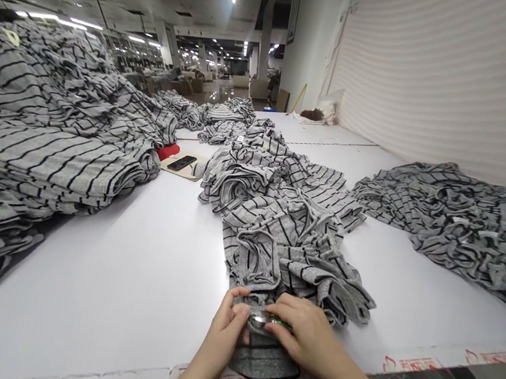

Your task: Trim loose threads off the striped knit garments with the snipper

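Observation:
Gray fabric with black stripes (265, 358) lies at the table's front edge, under both hands. My left hand (231, 317) pinches a bit of this fabric between thumb and fingers. Close on its right, my right hand (301, 330) is closed around a small metal tool (258, 316) with some green on it; the tool's tip points toward my left fingers. Just beyond the hands, a loose heap of striped garments (272, 219) stretches away over the table.
Tall stacks of striped garments (43, 159) fill the left side of the white table (119, 283). Another heap (465, 233) lies at the right. A dark phone (182, 162) rests on a beige pad near a red item (168, 151). A pale curtain (459, 75) hangs behind.

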`<move>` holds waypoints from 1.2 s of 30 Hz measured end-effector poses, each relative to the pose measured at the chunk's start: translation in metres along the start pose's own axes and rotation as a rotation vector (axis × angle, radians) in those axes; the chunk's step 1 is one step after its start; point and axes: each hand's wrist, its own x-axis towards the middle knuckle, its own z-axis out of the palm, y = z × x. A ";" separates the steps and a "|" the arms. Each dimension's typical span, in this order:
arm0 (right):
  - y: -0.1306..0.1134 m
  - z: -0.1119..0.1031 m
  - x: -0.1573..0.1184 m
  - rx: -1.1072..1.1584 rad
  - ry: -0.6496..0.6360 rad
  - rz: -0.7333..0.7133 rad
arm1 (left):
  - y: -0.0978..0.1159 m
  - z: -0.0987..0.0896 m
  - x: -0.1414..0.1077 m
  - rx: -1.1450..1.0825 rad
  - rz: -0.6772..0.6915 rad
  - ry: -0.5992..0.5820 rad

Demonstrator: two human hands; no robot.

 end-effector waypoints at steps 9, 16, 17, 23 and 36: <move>0.008 0.001 -0.010 0.161 0.076 0.148 | 0.009 -0.008 0.025 0.378 0.209 0.111; -0.011 0.053 -0.027 0.226 -0.069 0.107 | 0.010 -0.018 0.057 0.266 0.143 0.053; -0.010 0.060 -0.026 0.227 -0.055 0.109 | 0.010 -0.022 0.051 0.254 0.135 0.038; 0.000 0.054 -0.011 0.367 0.052 0.125 | -0.006 -0.028 -0.019 0.545 0.191 0.202; 0.019 0.023 -0.028 0.183 0.472 0.021 | -0.034 0.005 -0.021 0.850 0.613 0.215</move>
